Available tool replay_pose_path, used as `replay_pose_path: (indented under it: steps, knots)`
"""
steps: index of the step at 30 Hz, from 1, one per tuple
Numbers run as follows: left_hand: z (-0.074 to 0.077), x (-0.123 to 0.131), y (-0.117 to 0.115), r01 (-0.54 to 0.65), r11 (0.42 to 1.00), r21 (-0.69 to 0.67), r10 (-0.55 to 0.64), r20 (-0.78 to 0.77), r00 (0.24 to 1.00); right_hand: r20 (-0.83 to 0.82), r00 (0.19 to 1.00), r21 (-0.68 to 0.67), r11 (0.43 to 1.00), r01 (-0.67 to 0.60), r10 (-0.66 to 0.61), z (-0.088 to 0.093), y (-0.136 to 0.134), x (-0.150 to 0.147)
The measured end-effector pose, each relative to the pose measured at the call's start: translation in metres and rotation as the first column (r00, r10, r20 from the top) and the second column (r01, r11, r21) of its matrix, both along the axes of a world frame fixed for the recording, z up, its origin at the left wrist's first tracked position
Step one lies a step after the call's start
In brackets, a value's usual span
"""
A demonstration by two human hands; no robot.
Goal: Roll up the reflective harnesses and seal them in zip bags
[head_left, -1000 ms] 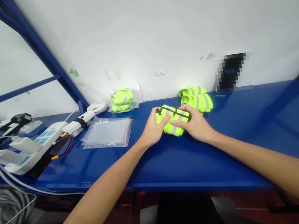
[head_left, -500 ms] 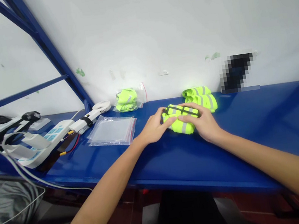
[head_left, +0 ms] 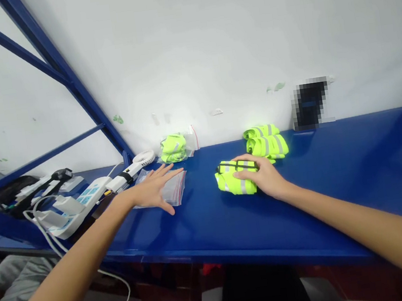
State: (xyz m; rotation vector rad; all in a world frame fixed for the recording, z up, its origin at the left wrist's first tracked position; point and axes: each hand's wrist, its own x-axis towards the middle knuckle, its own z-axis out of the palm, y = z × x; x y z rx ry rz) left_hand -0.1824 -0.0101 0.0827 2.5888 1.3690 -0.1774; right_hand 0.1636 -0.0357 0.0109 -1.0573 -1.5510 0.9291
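Observation:
A folded neon-yellow vest (head_left: 232, 178) with grey reflective strips and a black band lies on the blue shelf (head_left: 339, 176). My right hand (head_left: 262, 177) rests on its right side, fingers curled over it. My left hand (head_left: 154, 189) is open, fingers spread flat over a stack of clear zip bags (head_left: 174, 190) to the left. Behind the folded vest lie more folded vests (head_left: 266, 142) by the wall.
A bagged neon vest (head_left: 173, 147) leans near the wall. A small white fan (head_left: 134, 168), a white power strip (head_left: 77, 203) with cables, and dark gear sit at the left. Blue frame struts (head_left: 77, 95) rise at the left. A blurred dark object (head_left: 309, 103) stands at the back right.
My left hand left the folded vest and moved left onto the zip bags. The right hand stayed on the vest. The view tilted and shifted a little.

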Motion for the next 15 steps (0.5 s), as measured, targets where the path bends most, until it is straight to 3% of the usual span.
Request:
replay_pose_path:
  steps: [5,8,11,15]
  knots:
    - [-0.014,0.013,0.013,0.029,0.999,-0.022,-0.026,0.095,0.995,-0.028,0.999,-0.037,0.999,0.026,-0.027,0.000,0.000,0.001]
    - [-0.015,0.026,0.014,0.032,0.994,0.109,-0.054,0.207,0.977,-0.116,0.993,-0.102,0.994,0.024,-0.036,0.001,0.001,0.000]
    - [-0.018,0.046,0.013,0.074,0.961,0.265,-0.158,0.308,0.938,-0.330,0.943,-0.225,0.974,-0.027,-0.050,0.002,0.001,-0.004]
    - [-0.028,0.083,0.013,0.159,0.893,0.422,-0.307,0.310,0.900,-0.512,0.855,-0.267,0.961,-0.075,-0.076,0.000,0.004,-0.009]
